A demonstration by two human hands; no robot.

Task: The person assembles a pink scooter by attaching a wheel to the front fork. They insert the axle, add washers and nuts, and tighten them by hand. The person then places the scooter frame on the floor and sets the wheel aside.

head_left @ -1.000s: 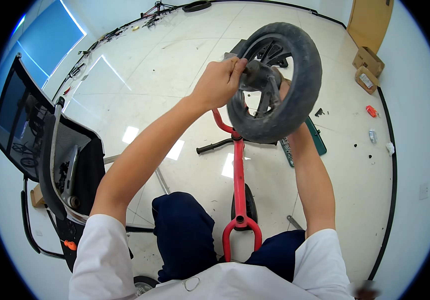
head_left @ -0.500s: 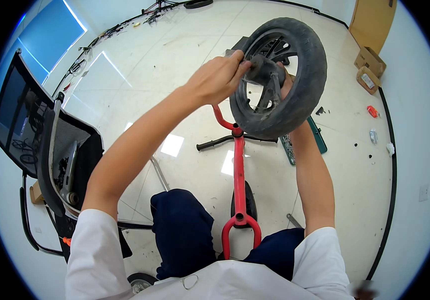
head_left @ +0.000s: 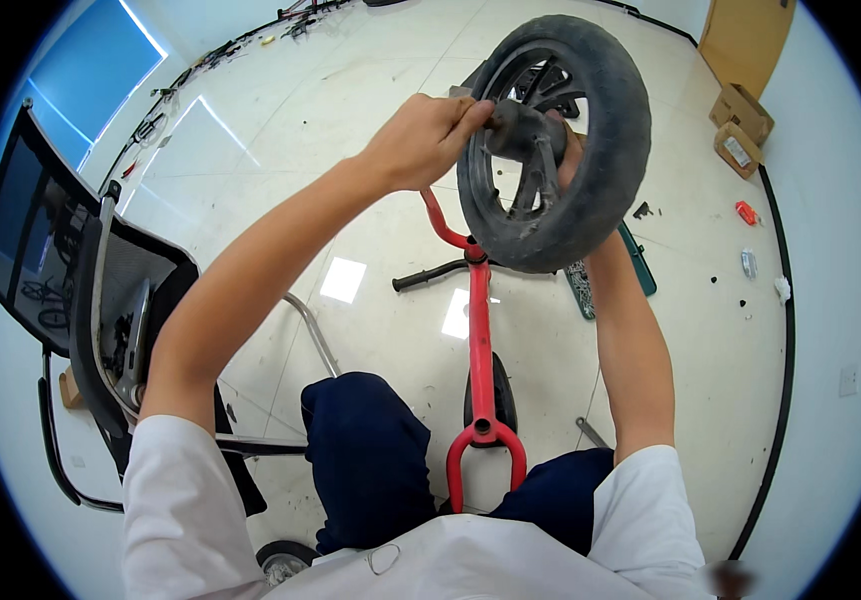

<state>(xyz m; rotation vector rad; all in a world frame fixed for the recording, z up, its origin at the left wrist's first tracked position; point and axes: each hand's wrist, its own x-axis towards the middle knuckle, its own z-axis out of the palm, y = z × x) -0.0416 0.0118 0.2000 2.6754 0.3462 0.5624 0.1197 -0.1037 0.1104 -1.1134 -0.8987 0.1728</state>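
In the head view, a person holds up a wheel (head_left: pixel 622 130) with a fat black tyre. It is in front of them, above the shiny floor (head_left: pixel 350 150), and leans a bit to one side. The left hand (head_left: pixel 428 142) pinches the short end that sticks out of the hub (head_left: pixel 522 138), with its thumb and fingers closed. The right hand (head_left: pixel 570 158) reaches in from the other side, near the hub. The tyre hides part of it, so one cannot tell how tightly its fingers close.

Under the wheel, a red frame (head_left: pixel 480 340) runs back between the person's knees, with a black bar (head_left: pixel 428 277) across its far end. A green case (head_left: pixel 636 262) lies beside the right forearm. A grey metal tool (head_left: pixel 591 432) lies near the right knee. A chair (head_left: pixel 150 250) stands on the left, and cardboard boxes (head_left: pixel 740 116) sit far off on the right.
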